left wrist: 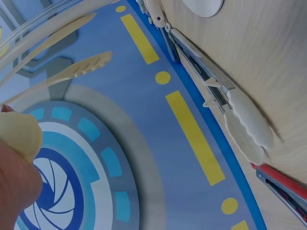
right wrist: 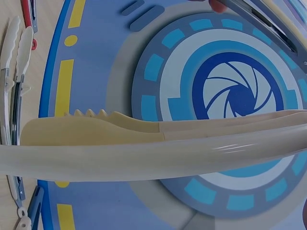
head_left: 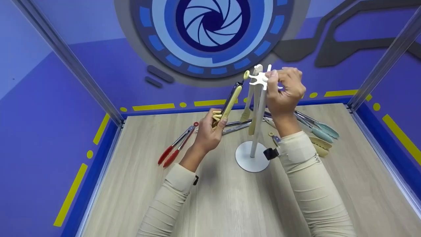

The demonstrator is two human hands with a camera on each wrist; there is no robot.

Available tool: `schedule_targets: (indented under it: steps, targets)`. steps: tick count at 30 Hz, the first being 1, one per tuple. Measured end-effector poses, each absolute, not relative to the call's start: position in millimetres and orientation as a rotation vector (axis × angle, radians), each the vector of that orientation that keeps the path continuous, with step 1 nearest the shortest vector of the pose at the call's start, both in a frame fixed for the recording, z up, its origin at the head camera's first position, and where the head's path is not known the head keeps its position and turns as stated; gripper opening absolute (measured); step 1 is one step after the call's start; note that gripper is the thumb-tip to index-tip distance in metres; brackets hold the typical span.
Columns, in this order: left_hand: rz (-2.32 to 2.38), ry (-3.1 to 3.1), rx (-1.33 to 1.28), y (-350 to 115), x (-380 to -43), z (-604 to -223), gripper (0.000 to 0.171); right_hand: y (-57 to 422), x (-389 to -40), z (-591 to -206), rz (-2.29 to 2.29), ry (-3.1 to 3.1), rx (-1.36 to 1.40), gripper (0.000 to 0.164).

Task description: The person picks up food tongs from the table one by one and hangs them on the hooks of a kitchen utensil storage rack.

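In the head view my left hand (head_left: 210, 131) grips a pair of tongs (head_left: 234, 98) with cream-yellow sides, tilted up to the right. The yellow ring (head_left: 246, 75) at their upper end is right beside a hook of the white utensil stand (head_left: 260, 79). My right hand (head_left: 286, 87) pinches the stand's top from the right. From the hooks hang a slotted turner (head_left: 246, 115) and another utensil (head_left: 252, 127), close along the pole (head_left: 258, 128). In the right wrist view a hanging utensil with a toothed edge (right wrist: 91, 128) lies behind the pole.
Red-tipped tongs (head_left: 174, 148) lie on the table to the left. White tongs (left wrist: 240, 115) lie behind the stand. Teal tongs (head_left: 324, 131) and tan tongs (head_left: 320, 146) rest at the right. The stand's round base (head_left: 245, 161) sits mid-table, with blue walls around.
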State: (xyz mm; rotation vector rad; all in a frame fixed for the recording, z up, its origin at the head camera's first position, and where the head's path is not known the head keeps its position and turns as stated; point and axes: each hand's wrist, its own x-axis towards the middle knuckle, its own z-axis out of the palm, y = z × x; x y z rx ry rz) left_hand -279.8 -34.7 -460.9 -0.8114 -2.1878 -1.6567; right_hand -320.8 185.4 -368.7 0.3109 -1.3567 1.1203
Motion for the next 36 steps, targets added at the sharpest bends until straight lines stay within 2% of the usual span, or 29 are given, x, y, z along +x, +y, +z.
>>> schedule_targets:
  steps: [13,23,36]
  targets:
    - [-1.713,-2.175,-0.808,-34,-282,-465,0.018,184,-320,-369,1.120,-1.358,0.310,0.024]
    - [-1.996,-2.178,-0.868,-31,-282,-465,0.017,185,-320,-368,1.115,-1.359,0.307,0.026]
    - [-2.020,-2.152,-0.915,-22,-279,-472,0.017,182,-320,-367,1.117,-1.363,0.301,0.027]
